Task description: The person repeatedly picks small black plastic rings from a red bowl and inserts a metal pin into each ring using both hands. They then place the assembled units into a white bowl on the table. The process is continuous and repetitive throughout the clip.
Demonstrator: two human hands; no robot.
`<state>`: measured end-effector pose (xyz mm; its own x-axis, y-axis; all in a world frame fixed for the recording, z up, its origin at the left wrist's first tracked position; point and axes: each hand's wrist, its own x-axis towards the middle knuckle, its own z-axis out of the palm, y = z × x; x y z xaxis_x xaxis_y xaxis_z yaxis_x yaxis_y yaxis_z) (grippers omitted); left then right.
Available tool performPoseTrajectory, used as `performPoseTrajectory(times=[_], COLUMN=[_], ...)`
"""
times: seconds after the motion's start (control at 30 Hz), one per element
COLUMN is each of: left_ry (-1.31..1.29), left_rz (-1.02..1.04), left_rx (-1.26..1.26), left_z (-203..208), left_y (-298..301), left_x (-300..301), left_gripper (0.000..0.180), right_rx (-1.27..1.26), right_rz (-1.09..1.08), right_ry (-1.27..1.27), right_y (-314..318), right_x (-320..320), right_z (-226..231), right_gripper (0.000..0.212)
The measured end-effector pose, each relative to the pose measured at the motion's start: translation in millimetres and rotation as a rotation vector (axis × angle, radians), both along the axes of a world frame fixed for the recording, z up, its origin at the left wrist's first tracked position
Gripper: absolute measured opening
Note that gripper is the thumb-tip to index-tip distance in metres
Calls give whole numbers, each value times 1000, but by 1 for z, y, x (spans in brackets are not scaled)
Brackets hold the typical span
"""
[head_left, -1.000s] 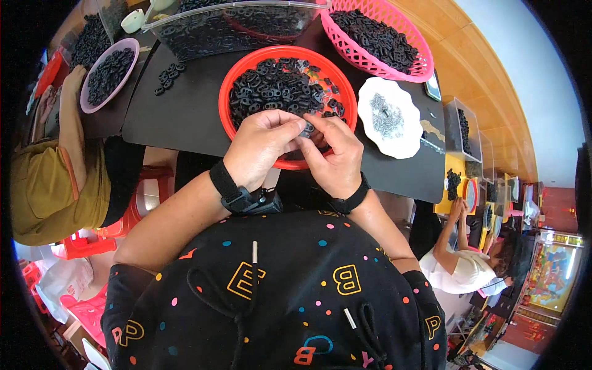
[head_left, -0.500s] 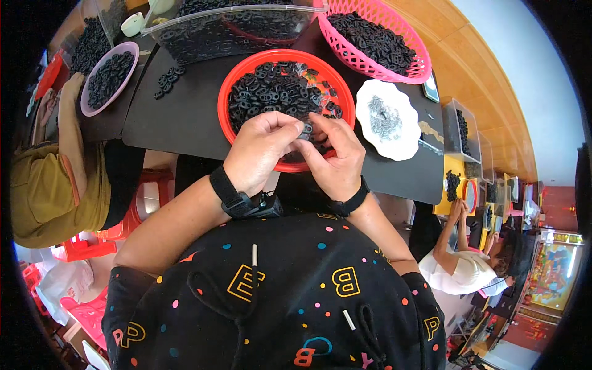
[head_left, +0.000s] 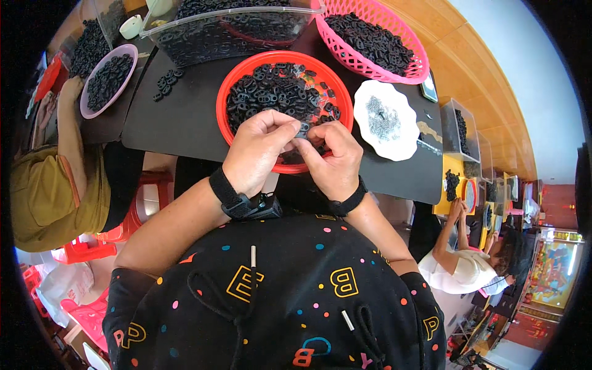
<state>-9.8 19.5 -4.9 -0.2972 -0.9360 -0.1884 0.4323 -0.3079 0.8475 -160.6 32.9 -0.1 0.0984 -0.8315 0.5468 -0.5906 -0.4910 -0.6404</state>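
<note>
Over the near side of a red round tray (head_left: 223, 117) my two hands meet at the fingertips. My left hand (head_left: 256, 145) pinches a small black plastic piece with holes (head_left: 303, 128) between thumb and forefinger. From the other side, my right hand (head_left: 336, 154) has its thumb and curled forefinger closed at the same piece; anything smaller in that pinch is hidden. Many like black pieces (head_left: 265, 92) are heaped in the tray. To the right, a white scalloped plate (head_left: 404, 139) carries a spread of tiny metal-looking parts (head_left: 383, 120).
Behind the tray stands a clear plastic bin (head_left: 228, 37) of black pieces, with a pink basket (head_left: 419, 61) of them at its right. A lilac bowl (head_left: 132, 58) and a few loose pieces (head_left: 166, 83) are at left. Other people (head_left: 46, 197) sit left and right (head_left: 462, 265).
My right forefinger has curled in from a straighter pose, and the right hand has shifted slightly. My left hand keeps its pinch in nearly the same place.
</note>
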Motion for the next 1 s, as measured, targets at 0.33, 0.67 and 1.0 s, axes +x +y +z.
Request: performPoseTrajectory(times=[0.33, 0.67, 1.0], left_ry=[-30, -70, -98], left_rz=[2, 14, 90], left_rx=[29, 5, -101], left_z=[1, 4, 14], left_y=[1, 2, 4], left_x=[0, 1, -3], left_gripper=[8, 8, 13], right_rx=[-7, 385, 632], right_rz=[14, 114, 228], right_ry=[-12, -426, -712], right_y=[2, 1, 1], right_x=[3, -1, -6], right_z=[-2, -10, 2], right_gripper=[15, 7, 6])
